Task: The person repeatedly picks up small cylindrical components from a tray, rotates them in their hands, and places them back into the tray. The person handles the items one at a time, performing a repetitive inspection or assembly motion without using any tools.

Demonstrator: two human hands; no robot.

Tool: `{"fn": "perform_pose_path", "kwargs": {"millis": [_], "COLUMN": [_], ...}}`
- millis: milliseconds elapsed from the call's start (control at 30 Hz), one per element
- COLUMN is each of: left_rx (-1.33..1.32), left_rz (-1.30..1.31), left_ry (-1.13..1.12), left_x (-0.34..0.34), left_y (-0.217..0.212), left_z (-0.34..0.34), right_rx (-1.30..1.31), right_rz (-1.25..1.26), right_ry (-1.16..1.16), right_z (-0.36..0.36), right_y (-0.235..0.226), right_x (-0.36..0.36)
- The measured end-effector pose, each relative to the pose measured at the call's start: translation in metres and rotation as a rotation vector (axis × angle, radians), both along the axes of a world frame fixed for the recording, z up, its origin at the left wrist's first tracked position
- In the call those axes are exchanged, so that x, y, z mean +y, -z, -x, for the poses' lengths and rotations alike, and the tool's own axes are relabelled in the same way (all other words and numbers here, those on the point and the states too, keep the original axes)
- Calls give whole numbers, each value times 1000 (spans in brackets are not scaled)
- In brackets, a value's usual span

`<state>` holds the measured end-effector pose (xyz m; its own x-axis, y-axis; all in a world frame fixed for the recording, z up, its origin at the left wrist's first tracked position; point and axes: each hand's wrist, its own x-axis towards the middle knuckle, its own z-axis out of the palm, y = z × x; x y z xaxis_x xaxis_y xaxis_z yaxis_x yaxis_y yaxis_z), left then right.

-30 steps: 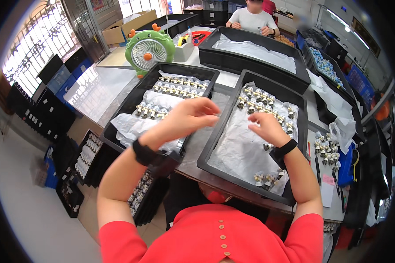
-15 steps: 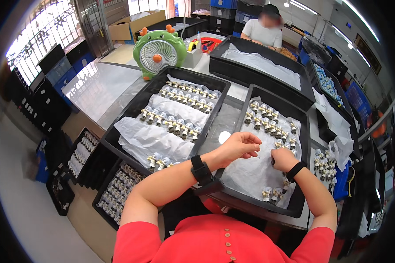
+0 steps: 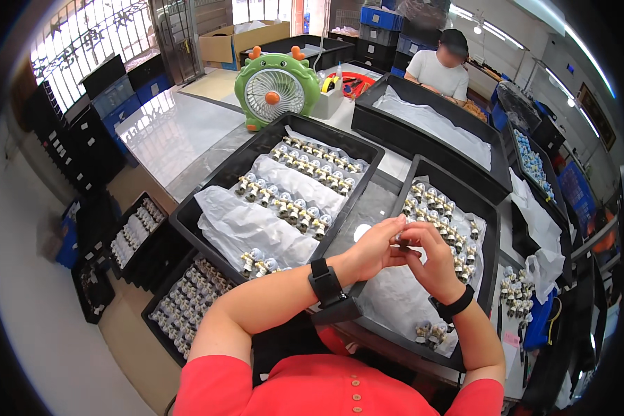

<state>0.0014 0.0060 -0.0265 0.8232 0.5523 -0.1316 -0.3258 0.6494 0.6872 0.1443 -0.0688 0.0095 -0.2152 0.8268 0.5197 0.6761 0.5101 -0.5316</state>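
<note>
My left hand (image 3: 376, 251) and my right hand (image 3: 433, 262) meet over the right black tray (image 3: 491, 260). Both are closed, fingertips pinched together round a small figurine (image 3: 401, 243), mostly covered by the fingers. Beyond and beside my hands, rows of small figurines (image 3: 433, 201) with pale heads and dark bases lie on white paper (image 3: 388, 298) in this tray. A few more figurines (image 3: 430, 335) sit at its near right corner. To the left, another black tray (image 3: 182, 220) holds similar figurines (image 3: 284, 204) in rows between sheets of white paper.
A green animal-shaped fan (image 3: 274, 97) stands behind the left tray. A deep black bin (image 3: 430, 149) lined with paper is at the back, a co-worker (image 3: 440, 69) beyond it. Loose figurines (image 3: 516, 291) lie at the right. Lower left, more trays (image 3: 187, 305) hold figurines.
My right hand has come up from the figurines at the tray's right side and met my left hand, a small figurine now between the fingers. The whole view has shifted slightly.
</note>
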Motion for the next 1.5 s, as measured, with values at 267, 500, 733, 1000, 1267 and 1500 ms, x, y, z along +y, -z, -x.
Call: {"fn": "perform_pose_path", "kwargs": {"millis": [267, 500, 733, 1000, 1267, 1500], "left_rx": [48, 46, 14, 15, 23, 106], "left_rz": [-52, -69, -76, -92, -160, -154], "left_ry": [-51, -33, -70, -74, -45, -58], "left_x": [-4, -2, 1, 1, -6, -6], "left_y": [-9, -6, -8, -7, -10, -7], "left_z": [4, 7, 5, 2, 3, 4], "right_rx": [-8, 15, 110, 98, 125, 77], "right_rz": [-18, -50, -41, 131, 99, 78], "right_ry": [-63, -83, 62, 155, 103, 75], "right_z": [-9, -11, -8, -19, -18, -14], "right_y": [4, 4, 1, -2, 11, 14], "right_x": [-3, -3, -4, -3, -5, 3]}}
